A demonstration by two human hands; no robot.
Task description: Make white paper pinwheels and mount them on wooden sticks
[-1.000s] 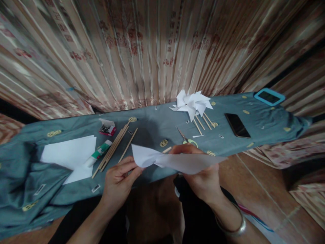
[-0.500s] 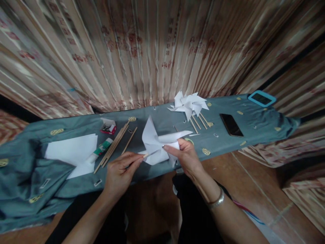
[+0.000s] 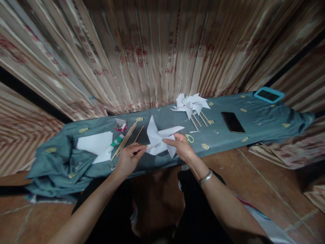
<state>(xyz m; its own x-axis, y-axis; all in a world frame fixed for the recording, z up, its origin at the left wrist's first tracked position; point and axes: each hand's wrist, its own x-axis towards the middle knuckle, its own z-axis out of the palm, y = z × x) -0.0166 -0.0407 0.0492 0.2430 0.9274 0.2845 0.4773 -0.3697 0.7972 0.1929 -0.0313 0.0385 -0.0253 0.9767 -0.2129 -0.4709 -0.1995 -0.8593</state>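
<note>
A white paper pinwheel (image 3: 158,140) is held over the cloth-covered table. My right hand (image 3: 185,147) grips it from the right, the thumb at the small metal pin in its centre and the fingers mostly hidden behind the paper. My left hand (image 3: 130,157) pinches a thin wooden stick (image 3: 149,146) between thumb and fingertips; the stick lies against the pinwheel's left side and most of it is covered. Close to my left hand, several wooden sticks (image 3: 127,139) lie beside a green and white glue stick (image 3: 117,140).
White paper sheets (image 3: 101,140) and a small red box of pins (image 3: 120,124) lie at the left. Finished pinwheels (image 3: 191,103) on sticks rest at the back. Green-handled scissors (image 3: 189,138), a phone (image 3: 233,122) and a blue-framed device (image 3: 269,95) are to the right.
The view has shifted, showing more of the table's left end. My hands still hold the pinwheel and stick, with the pinwheel turned slightly in my grip.
</note>
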